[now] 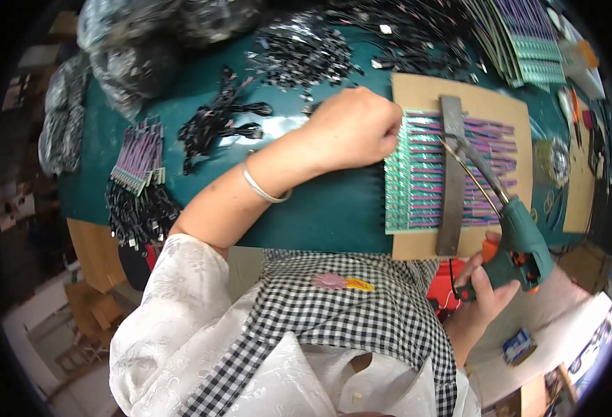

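My right hand (485, 288) grips the handle of a green soldering gun (527, 240). Its long metal tip and a thin feed tube reach up and left over a panel of small green circuit boards (398, 191). Rows of purple and dark wires (485, 198) run from the boards to the right, held under a flat metal bar (450, 201). A sheet of brown cardboard (428, 90) lies beneath it all. My left hand (360, 126) is closed at the panel's upper left edge. Its fingertips are turned away, so whatever they pinch is hidden.
Piles of black cables (299, 52) lie along the far side of the green table (320, 215). A bundle of wired boards (138, 163) sits at the left, near bagged parts (135, 69). More wired panels (539, 62) stand far right, by a solder-like coil (553, 160).
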Motion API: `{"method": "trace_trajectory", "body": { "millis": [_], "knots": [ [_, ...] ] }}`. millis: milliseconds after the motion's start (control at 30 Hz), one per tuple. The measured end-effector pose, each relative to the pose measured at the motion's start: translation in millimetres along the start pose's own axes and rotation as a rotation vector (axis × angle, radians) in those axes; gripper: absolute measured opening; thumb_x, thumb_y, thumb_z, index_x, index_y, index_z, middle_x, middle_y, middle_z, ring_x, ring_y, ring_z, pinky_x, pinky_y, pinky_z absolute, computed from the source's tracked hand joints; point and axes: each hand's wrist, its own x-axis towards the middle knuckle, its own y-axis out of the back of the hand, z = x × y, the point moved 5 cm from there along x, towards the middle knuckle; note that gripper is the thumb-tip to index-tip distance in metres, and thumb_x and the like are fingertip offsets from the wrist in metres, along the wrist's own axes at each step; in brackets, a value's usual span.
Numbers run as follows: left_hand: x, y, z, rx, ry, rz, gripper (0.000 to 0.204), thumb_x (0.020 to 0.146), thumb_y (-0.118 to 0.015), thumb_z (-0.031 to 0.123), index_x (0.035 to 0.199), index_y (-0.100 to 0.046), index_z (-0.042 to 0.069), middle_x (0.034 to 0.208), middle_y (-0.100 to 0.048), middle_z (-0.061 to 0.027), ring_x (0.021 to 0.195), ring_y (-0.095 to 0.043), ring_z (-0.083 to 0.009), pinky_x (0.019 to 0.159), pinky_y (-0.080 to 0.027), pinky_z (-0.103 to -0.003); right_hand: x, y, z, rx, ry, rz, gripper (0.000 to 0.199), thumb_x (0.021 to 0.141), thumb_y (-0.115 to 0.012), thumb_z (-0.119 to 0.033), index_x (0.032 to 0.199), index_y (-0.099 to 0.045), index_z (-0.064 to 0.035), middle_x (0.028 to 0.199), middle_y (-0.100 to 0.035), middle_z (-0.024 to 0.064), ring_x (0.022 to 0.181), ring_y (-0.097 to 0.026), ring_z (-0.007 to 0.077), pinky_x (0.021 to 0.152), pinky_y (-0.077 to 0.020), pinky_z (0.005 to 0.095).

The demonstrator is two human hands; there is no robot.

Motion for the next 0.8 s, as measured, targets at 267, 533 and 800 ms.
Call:
{"method": "trace_trajectory", "body": {
  "millis": [267, 533, 800],
  "knots": [
    [-55, 39, -16, -0.032, 0.128, 0.125, 0.009, 0.076, -0.061, 0.011, 0.079, -0.063, 0.002, 0.068, -0.062, -0.013, 0.06, -0.061, -0.0252, 0.055, -0.047, -0.032, 4, -2, -10, 0.017, 0.04, -0.027, 0.052, 0.071, -0.065, -0.005, 0.113, -0.04, 0.0131, 0.064, -0.053, 0.0114, 0.043, -0.049, 0.0138, 0.039, -0.0411, 0.0223],
    [-147, 122, -68, 0.42, 0.414, 0.617, 0.014, 0.072, -0.065, 0.006, 0.086, -0.064, 0.001, 0.083, -0.062, -0.0097, 0.078, -0.057, -0.0225, 0.062, -0.047, -0.03, 11, -2, -10, 0.006, 0.066, -0.121, 0.05, 0.073, -0.061, -0.004, 0.115, -0.038, 0.0113, 0.071, -0.053, 0.0091, 0.045, -0.049, 0.0125, 0.038, -0.0409, 0.0223],
    [-169, 117, -69, -0.075, 0.544, 0.784, 0.004, 0.073, -0.062, 0.002, 0.077, -0.062, 0.001, 0.063, -0.059, -0.0069, 0.056, -0.054, -0.0121, 0.051, -0.042, -0.024, 9, -12, -14, 0.026, 0.069, -0.125, 0.051, 0.072, -0.061, -0.003, 0.115, -0.038, 0.0105, 0.069, -0.053, 0.0096, 0.046, -0.05, 0.0131, 0.039, -0.0406, 0.0219]
  ]
}}
